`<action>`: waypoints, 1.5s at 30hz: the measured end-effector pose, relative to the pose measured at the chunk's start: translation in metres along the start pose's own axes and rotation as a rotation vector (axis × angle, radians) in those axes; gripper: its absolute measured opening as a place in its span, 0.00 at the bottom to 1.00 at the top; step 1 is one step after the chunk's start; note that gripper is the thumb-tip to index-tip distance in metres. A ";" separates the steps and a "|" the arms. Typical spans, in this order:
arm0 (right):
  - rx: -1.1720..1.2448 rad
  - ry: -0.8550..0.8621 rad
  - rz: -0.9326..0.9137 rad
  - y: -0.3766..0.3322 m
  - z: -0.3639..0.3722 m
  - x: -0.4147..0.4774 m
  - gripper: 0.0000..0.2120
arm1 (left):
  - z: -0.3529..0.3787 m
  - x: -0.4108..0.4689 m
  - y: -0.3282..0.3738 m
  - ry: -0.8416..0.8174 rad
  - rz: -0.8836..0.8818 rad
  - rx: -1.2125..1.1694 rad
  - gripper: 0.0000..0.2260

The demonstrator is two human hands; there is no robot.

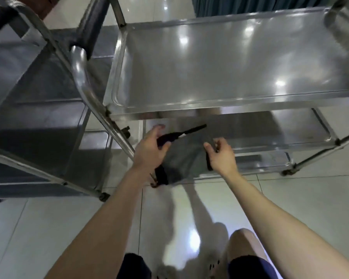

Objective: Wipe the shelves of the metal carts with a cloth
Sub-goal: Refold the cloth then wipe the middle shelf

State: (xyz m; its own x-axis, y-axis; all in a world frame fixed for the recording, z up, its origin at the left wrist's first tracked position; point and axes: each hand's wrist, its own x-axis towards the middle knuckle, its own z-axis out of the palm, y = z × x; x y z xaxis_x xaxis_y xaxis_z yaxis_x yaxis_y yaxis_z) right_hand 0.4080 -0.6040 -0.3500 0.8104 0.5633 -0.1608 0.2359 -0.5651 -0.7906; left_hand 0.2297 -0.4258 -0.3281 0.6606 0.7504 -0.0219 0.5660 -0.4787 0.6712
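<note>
A dark grey cloth [184,158] with black edges is stretched between my two hands, just in front of the lower shelf [270,135] of the steel cart. My left hand [149,150] grips the cloth's left edge, and my right hand [222,156] pinches its right edge. The cart's top shelf [230,63] is bare and shiny above them. A second metal cart [38,109] stands to the left, its shelves dim and partly shadowed.
The curved handle [83,77] of the left cart rises between the two carts. Caster wheels [104,196] rest on the glossy tiled floor [48,228]. A teal curtain [240,5] hangs behind the cart. My knees and dark shorts show at the bottom.
</note>
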 end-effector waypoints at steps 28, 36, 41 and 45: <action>-0.822 -0.217 -0.454 0.003 0.236 0.192 0.45 | 0.079 0.058 -0.165 0.647 -0.083 -0.743 0.18; -0.827 -0.265 -0.371 -0.066 0.279 0.290 0.42 | 0.085 0.061 -0.175 0.652 -0.042 -0.790 0.19; -0.801 -0.301 -0.479 -0.040 0.270 0.222 0.41 | 0.080 0.063 -0.170 0.654 -0.050 -0.798 0.24; -0.840 -0.390 -0.516 -0.010 0.251 0.154 0.40 | 0.076 0.059 -0.163 0.645 -0.081 -0.758 0.20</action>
State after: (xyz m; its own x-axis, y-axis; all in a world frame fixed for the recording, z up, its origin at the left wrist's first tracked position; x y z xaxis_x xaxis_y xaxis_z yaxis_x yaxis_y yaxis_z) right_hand 0.3956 -0.3600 -0.5150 0.3135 0.9240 -0.2188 0.9181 -0.3538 -0.1788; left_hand 0.2143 -0.3380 -0.4950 0.1126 0.9795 0.1669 -0.0156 -0.1662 0.9860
